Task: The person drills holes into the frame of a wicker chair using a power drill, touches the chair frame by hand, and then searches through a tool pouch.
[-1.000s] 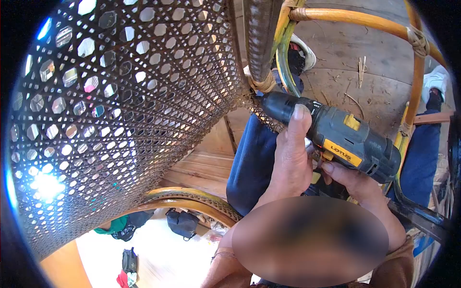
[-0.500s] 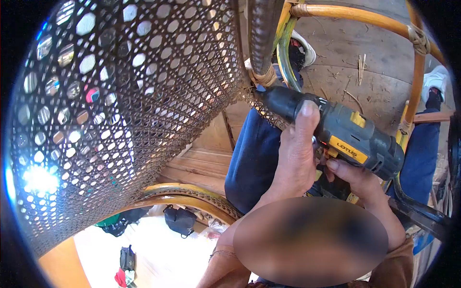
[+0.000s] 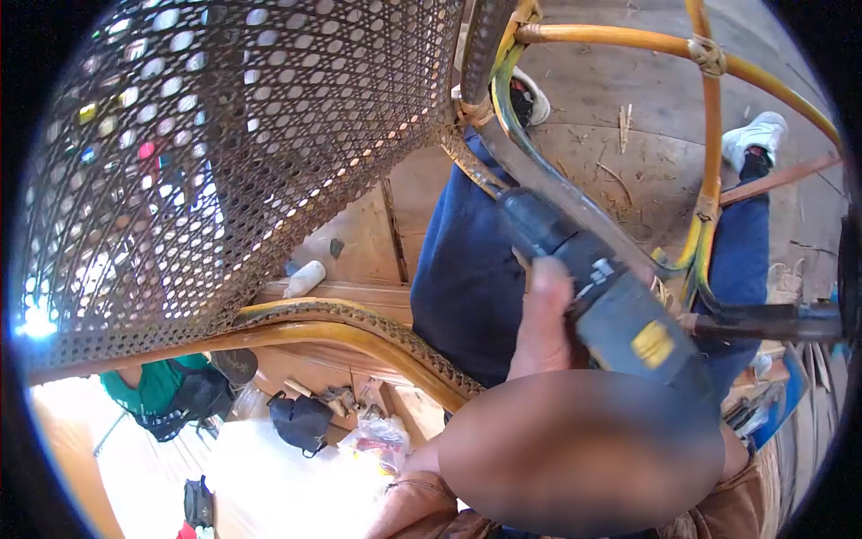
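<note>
A black and grey cordless drill with a yellow patch on its body is tilted, its chuck toward the upper left. My left hand is closed on it, the thumb up along its side. A blurred oval hides my right hand; only a bit of that forearm shows. Beyond the chuck is a rattan chair frame with a wrapped joint. Woven cane webbing fills the upper left, bordered below by a curved rattan rail.
My legs in blue trousers straddle the frame over a wooden floor with scraps. A white bottle, a black bag and a plastic bag lie beyond the rail. A person in green is at lower left.
The drill has come back toward me, down and right, its tip away from the wrapped joint. The view has shifted, showing more floor beyond the curved rail.
</note>
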`<action>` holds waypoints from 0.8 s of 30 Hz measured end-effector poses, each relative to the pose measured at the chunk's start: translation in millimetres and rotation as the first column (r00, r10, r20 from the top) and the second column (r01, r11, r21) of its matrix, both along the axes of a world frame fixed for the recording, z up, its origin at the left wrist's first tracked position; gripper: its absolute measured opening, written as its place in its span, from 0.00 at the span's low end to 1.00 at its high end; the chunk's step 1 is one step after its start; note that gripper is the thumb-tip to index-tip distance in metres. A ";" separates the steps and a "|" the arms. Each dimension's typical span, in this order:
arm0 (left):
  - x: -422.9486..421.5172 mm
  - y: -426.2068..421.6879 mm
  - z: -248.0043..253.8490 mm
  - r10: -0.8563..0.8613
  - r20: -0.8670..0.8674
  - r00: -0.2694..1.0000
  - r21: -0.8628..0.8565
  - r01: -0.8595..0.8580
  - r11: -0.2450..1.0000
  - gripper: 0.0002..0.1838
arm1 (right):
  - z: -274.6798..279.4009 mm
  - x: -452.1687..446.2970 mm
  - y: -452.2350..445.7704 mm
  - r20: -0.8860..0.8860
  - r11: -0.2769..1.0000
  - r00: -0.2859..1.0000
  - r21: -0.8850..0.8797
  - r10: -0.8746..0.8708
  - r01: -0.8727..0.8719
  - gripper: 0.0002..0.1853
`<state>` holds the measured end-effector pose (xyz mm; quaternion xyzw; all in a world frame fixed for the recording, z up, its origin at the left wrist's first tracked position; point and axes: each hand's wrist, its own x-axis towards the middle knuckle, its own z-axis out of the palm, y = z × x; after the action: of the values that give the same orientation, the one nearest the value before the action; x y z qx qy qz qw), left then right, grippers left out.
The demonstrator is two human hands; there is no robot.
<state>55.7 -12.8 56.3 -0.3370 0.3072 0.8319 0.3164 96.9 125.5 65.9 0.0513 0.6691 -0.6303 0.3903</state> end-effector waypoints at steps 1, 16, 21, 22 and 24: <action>10.3 -7.8 -2.2 0.124 -0.099 0.987 0.105 -0.114 0.988 0.40 | 10.5 8.7 -1.1 -0.009 0.997 0.998 -0.039 -0.061 0.060 0.35; 37.6 -87.0 -20.2 0.360 -0.277 0.891 0.468 -0.202 0.860 0.42 | -96.5 -127.0 -117.0 -0.587 0.772 0.798 0.568 0.138 0.285 0.17; 35.0 -83.2 -27.6 0.365 -0.269 0.891 0.525 -0.183 0.831 0.42 | -112.1 -162.9 -135.4 -0.560 0.714 0.771 0.669 0.303 0.205 0.16; 35.2 -82.9 -29.0 0.363 -0.268 0.892 0.535 -0.176 0.827 0.42 | -115.9 -165.9 -135.6 -0.562 0.707 0.755 0.681 0.337 0.191 0.15; 32.8 -81.8 -27.4 0.362 -0.249 0.898 0.544 -0.179 0.820 0.42 | -120.5 -169.3 -134.6 -0.582 0.708 0.727 0.680 0.363 0.191 0.11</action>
<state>88.5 -94.6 28.9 -0.1328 0.0753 0.9652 0.2124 -72.5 -9.2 -54.7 -0.0730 0.9520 -0.2802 0.0991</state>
